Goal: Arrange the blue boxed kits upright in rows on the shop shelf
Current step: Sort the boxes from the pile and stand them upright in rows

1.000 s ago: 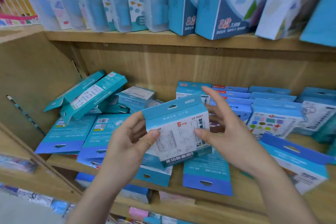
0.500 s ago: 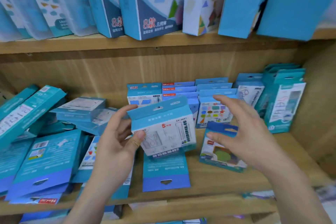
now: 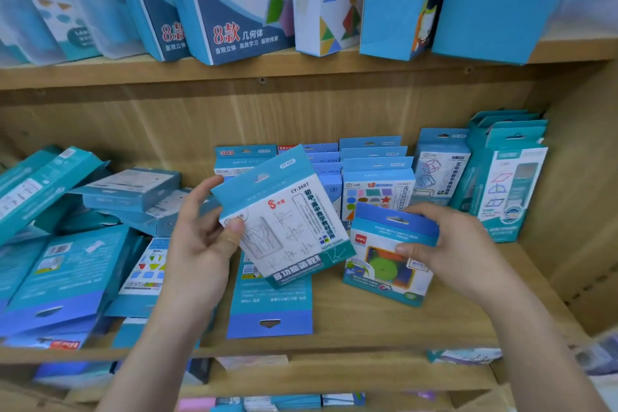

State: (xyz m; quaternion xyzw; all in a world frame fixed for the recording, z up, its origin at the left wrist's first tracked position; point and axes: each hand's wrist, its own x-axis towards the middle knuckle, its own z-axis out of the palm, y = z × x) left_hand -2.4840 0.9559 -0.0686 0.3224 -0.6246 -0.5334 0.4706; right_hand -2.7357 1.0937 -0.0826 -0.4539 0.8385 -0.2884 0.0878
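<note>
L hand (image 3: 204, 244) pinches white/teal kit (image 3: 284, 224), thumb on front, fingers behind; kit tilted above shelf (image 3: 401, 321). At its 3 o'clock, R hand (image 3: 448, 251) grips blue-topped kit (image 3: 384, 261), thumb on front. Upright rows (image 3: 374, 157) at 12, flat pile (image 3: 67, 271) at 9.

Teal-and-white kit (image 3: 284, 221) with line drawings, blue-topped kit (image 3: 391, 254) showing green disc, tan wood-grain shelf (image 3: 401, 321)

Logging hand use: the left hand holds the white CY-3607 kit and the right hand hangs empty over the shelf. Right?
Not quite. In the head view the right hand grips a blue-topped kit; the left hand does hold the CY-3607 kit.
</note>
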